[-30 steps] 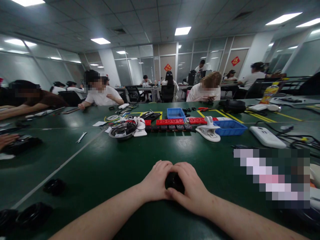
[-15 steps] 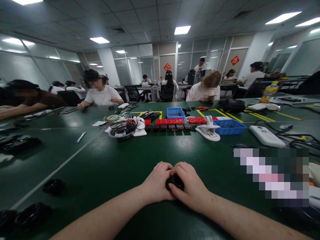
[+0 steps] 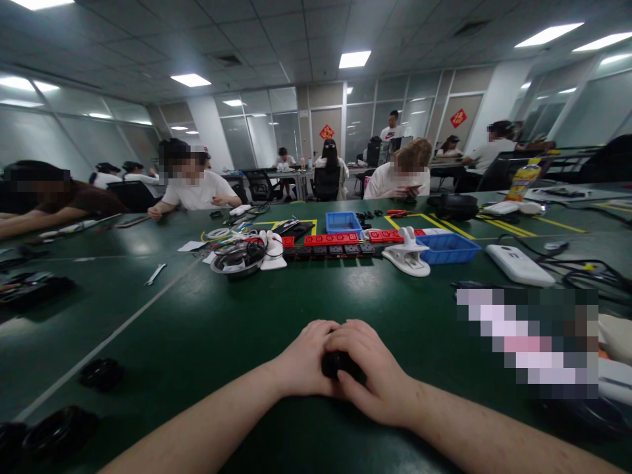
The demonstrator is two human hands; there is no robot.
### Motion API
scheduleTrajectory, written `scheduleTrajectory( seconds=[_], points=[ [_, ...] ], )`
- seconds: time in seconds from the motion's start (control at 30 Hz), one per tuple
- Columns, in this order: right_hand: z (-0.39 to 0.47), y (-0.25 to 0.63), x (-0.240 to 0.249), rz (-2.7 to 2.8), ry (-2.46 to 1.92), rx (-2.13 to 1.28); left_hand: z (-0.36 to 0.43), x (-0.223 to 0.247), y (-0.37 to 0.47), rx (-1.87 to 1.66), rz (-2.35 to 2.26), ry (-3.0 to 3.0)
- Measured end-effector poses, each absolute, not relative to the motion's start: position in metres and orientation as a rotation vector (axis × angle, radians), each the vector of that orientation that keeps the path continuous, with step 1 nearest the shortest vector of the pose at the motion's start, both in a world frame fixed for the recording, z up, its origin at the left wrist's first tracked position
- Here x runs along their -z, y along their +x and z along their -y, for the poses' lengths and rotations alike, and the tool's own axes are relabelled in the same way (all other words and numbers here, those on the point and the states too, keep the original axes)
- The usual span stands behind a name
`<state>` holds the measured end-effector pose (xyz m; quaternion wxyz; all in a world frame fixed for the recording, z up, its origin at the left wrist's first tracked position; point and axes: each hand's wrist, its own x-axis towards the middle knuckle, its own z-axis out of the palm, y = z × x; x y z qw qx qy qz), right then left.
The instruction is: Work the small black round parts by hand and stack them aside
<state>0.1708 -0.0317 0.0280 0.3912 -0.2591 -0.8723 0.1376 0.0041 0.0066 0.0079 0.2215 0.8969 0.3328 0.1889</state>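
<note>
Both my hands are wrapped round a dark, rounded black object [image 3: 340,364] just above the green tabletop in the middle front. My left hand [image 3: 313,355] curls about its left side, fingers bent at the far edge. From the right my right hand [image 3: 375,368] closes over its top, with the thumb along the near side. Fingers hide most of the object, so I cannot tell its kind. At the left lie a similar glossy black ring-like piece [image 3: 102,374] and a larger one [image 3: 62,431].
Across the green table [image 3: 237,316] stand a metal bowl of cables [image 3: 237,260], red and black strips [image 3: 333,241], a white clamp [image 3: 407,253] and a blue tray [image 3: 449,249]. A wrench [image 3: 155,274] lies left, a white device [image 3: 519,265] right. Several people sit beyond.
My right hand's fingers and thumb have shifted slightly on the black object, which looks turned between my hands. The whole view has moved a little.
</note>
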Motion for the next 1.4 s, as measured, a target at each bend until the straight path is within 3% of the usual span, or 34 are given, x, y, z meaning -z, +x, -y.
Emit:
scheduleTrajectory(
  seconds=[0.33, 0.8, 1.23, 1.4],
  points=[
    [0.026, 0.168, -0.019, 2.212, -1.081, -0.304, 0.003, -0.011, 0.012, -0.496, -1.136, 2.517],
    [0.025, 0.165, -0.019, 2.231, -1.226, -0.336, 0.005, -0.015, 0.016, -0.528, -1.156, 2.458],
    [0.033, 0.168, -0.030, 2.415, -0.533, -0.283, -0.009, -0.009, 0.004, -0.435, -0.850, 2.550],
    [0.036, 0.168, -0.033, 2.419, -0.485, -0.292, -0.008, -0.008, 0.004, -0.395, -0.832, 2.575]
  ],
)
